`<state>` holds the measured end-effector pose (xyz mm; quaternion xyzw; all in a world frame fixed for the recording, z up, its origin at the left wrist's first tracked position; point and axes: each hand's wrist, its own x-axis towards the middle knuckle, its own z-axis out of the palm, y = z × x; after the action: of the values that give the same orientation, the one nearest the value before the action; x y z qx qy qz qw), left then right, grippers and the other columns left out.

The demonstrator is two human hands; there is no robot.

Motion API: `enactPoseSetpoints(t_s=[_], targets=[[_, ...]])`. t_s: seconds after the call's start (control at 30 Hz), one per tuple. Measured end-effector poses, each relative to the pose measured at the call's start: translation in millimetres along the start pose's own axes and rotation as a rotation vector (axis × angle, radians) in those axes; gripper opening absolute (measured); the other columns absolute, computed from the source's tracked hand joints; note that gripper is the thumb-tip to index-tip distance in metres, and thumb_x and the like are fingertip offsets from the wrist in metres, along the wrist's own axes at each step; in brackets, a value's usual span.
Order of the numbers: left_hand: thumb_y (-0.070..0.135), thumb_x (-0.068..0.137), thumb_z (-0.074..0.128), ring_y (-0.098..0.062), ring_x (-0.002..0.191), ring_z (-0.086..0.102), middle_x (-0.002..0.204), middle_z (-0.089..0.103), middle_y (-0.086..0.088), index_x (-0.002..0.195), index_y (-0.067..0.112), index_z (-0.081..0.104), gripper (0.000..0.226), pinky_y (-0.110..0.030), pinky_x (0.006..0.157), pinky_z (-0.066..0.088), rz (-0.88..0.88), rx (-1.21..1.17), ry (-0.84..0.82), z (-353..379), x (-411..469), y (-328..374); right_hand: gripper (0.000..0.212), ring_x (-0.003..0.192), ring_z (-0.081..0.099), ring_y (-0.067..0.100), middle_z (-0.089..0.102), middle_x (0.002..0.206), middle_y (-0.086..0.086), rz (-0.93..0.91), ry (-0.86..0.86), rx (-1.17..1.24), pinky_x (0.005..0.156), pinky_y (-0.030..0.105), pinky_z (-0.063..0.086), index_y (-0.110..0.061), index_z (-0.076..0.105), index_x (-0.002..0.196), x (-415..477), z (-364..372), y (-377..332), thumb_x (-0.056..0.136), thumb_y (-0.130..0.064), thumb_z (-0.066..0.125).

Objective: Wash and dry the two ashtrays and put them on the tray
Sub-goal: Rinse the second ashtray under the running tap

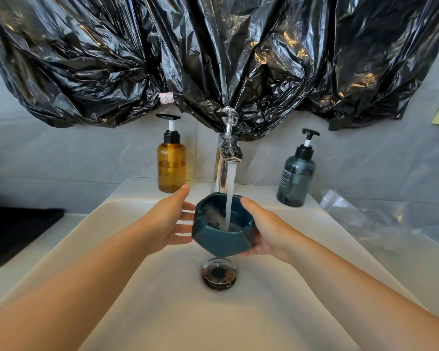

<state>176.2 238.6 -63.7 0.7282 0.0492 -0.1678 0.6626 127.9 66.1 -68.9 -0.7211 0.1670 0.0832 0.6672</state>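
1. Nearest us, the sink (162, 312) has one drain (219, 273). Something clear and glassy rings it, and we cannot tell whether that is the second ashtray.
2. Just above the drain we hold one dark-teal ashtray (221, 239), tilted towards us under the water (230, 193). Our right hand (266, 231) grips it, thumb on the rim and fingers curled beneath. Our left hand (167, 219) is spread, its straight fingers resting against the ashtray's left wall.
3. To rinse well, we judge the right hand needs a firm hold, since wet glaze is likely slippery. We should turn the bowl so the stream reaches every corner and notch, rub the inside with our left fingers, then tip it out low over the basin.
4. On the counter to the left lies one flat black tray (18, 231), well apart from the ashtray.
5. Further back stand one tap (226, 158) and two pump bottles, the amber bottle (171, 165) and the blue bottle (295, 181). One clear bag (378, 216) lies to the right.
6. Farthest back hangs one black plastic sheet (213, 59).
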Motion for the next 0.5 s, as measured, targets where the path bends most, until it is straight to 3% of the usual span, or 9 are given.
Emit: enactPoseSetpoints(t_s=[0.13,0.23,0.43,0.5], targets=[[0.055,0.097,0.031,-0.04,0.121,0.053,0.137,0.052,-0.015,0.131,0.011,0.046,0.057,-0.052,0.1,0.046,-0.041,0.034,-0.041,1,0,-1,0.043,0.096,0.067,0.026,0.068,0.112,0.011,0.028,0.017,-0.054,0.068,0.037,0.059,-0.025,0.058,0.116,3,-9,4,0.097,-0.057,0.036],[0.054,0.097,0.032,-0.041,0.12,0.053,0.135,0.052,-0.015,0.128,0.012,0.044,0.053,-0.049,0.088,0.052,-0.074,0.042,-0.084,3,-4,-1,0.039,0.097,0.065,0.027,0.067,0.11,0.008,0.049,-0.032,-0.021,0.068,0.038,0.058,-0.028,0.055,0.117,3,-4,6,0.097,-0.056,0.038],[0.053,0.091,0.05,-0.036,0.091,0.071,0.112,0.067,-0.021,0.122,0.01,0.048,0.053,-0.042,0.07,0.061,-0.168,-0.03,-0.241,-2,-8,-5,0.044,0.093,0.067,0.024,0.067,0.113,0.01,-0.011,-0.007,0.037,0.061,0.034,0.058,-0.021,0.057,0.122,6,-3,3,0.099,-0.052,0.036],[0.05,0.089,0.056,-0.033,0.082,0.073,0.104,0.071,-0.02,0.12,0.009,0.053,0.051,-0.037,0.061,0.061,-0.176,-0.063,-0.268,0,-11,-6,0.046,0.096,0.067,0.025,0.068,0.113,0.011,0.027,-0.054,0.047,0.065,0.035,0.059,-0.021,0.058,0.12,5,-6,5,0.098,-0.055,0.035]])
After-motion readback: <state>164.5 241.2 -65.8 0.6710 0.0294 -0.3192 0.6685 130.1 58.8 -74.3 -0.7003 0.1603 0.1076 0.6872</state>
